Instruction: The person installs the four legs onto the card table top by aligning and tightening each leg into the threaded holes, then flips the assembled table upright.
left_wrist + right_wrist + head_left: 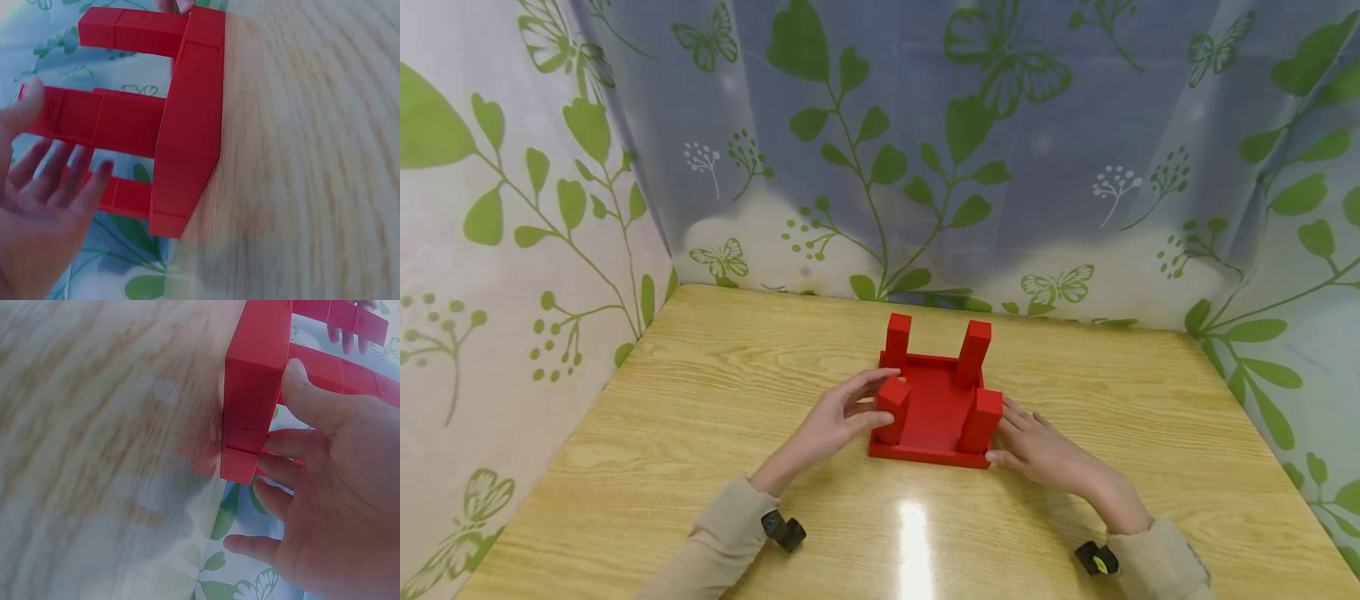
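Note:
A red square frame (928, 456) lies on the table with several red block posts standing at its corners. My left hand (829, 423) is round the near left post (892, 412), its thumb against the near face and its fingers reaching behind it. In the left wrist view the thumb (31, 100) overlaps the post's end, and the post hides some fingertips. My right hand (1048, 454) is at the frame's right side, by the near right post (982, 421). In the right wrist view its thumb (295, 372) touches the frame's corner; the other fingers extend along the side.
The far left post (898, 340) and far right post (974, 352) rise at the frame's back corners. The frame rests on a wood-grain table (722, 383). A leaf-and-butterfly curtain (917, 167) hangs behind the table and at both sides.

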{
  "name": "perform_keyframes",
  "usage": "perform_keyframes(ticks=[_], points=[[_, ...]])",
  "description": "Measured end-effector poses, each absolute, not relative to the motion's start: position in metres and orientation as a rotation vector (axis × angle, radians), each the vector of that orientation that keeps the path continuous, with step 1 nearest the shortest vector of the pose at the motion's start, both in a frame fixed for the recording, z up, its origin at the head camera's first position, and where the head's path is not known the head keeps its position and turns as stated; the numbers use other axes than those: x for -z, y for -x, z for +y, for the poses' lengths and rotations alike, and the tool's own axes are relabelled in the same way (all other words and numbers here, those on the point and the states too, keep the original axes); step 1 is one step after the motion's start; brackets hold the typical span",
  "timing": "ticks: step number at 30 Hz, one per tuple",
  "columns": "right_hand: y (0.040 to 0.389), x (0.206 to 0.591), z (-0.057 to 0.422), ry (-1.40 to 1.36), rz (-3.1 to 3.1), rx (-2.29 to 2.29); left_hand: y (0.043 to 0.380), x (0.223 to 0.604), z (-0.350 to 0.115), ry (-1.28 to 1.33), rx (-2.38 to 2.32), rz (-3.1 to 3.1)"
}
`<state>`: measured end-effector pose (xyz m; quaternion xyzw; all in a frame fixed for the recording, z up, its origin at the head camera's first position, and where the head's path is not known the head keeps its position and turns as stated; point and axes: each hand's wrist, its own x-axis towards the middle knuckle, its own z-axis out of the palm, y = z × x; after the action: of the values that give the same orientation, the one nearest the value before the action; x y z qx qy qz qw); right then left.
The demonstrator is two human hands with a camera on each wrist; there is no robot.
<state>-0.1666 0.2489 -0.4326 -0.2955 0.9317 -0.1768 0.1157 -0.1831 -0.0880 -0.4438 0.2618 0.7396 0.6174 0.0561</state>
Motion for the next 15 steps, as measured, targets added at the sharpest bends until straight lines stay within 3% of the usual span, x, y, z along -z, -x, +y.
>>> perform_keyframes(ticks=[15], points=[[0.167, 0.435, 0.249, 0.864, 2.733, 0.504, 0.172, 0.442, -0.068, -0.641, -1.881, 2.630]])
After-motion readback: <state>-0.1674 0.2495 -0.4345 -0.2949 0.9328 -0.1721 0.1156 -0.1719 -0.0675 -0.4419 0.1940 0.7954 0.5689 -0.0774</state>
